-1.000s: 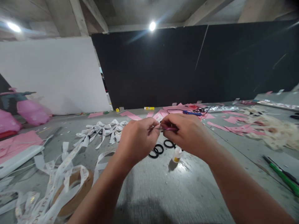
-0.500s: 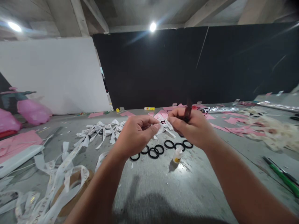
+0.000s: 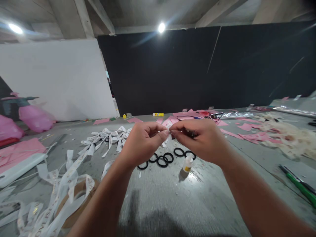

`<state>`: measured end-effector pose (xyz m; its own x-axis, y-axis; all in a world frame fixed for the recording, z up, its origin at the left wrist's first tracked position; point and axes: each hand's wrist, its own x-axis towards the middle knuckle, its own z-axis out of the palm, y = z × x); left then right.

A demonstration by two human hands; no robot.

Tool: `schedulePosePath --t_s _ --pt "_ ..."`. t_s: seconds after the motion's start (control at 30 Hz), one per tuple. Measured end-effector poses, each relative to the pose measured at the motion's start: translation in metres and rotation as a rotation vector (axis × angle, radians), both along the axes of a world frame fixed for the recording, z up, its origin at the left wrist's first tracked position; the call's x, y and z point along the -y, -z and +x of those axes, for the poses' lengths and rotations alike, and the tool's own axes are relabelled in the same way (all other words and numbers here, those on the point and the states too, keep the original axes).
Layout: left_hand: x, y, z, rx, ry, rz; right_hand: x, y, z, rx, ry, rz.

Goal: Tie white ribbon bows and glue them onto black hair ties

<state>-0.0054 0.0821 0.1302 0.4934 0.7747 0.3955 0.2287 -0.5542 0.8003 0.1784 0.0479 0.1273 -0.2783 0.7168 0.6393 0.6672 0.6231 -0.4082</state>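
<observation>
My left hand (image 3: 144, 143) is closed in a pinch on a white ribbon (image 3: 167, 142), part of which shows below and behind the fingertips. My right hand (image 3: 201, 140) meets it there, thumb and forefinger pinched at the same small spot. Inside the curled fingers of the right hand is a dark thing (image 3: 191, 133), mostly hidden. Just below the hands several black rings (image 3: 162, 161) lie on the grey table (image 3: 158, 197), some overlapping. A small white bottle with a yellow label (image 3: 188, 164) stands upright in front of the rings.
White ribbon bows (image 3: 108, 138) lie in a heap at left, with loose printed ribbon (image 3: 58, 184) and a brown roll (image 3: 74, 204) nearer. Pink spray bottles (image 3: 36, 115) stand far left. A green-handled cutter (image 3: 300, 187) and pale fabric scraps (image 3: 288, 133) are at right.
My right hand has come left and its fingertips now meet those of my left hand. The dark thing, which stuck up from the right hand, is now tucked within it.
</observation>
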Motion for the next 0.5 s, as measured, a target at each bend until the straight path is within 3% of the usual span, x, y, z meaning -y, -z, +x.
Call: schedulePosePath --t_s 0.27,0.5 --pt "0.0041 -0.0015 -0.0005 -0.149 -0.095 0.123 0.0025 0.0004 0.0023 0.277 0.058 0.113" --pt "0.0071 0.0000 0.0008 -0.248 -0.125 0.225 0.0047 0.0054 0.0028 0.418 0.136 0.088"
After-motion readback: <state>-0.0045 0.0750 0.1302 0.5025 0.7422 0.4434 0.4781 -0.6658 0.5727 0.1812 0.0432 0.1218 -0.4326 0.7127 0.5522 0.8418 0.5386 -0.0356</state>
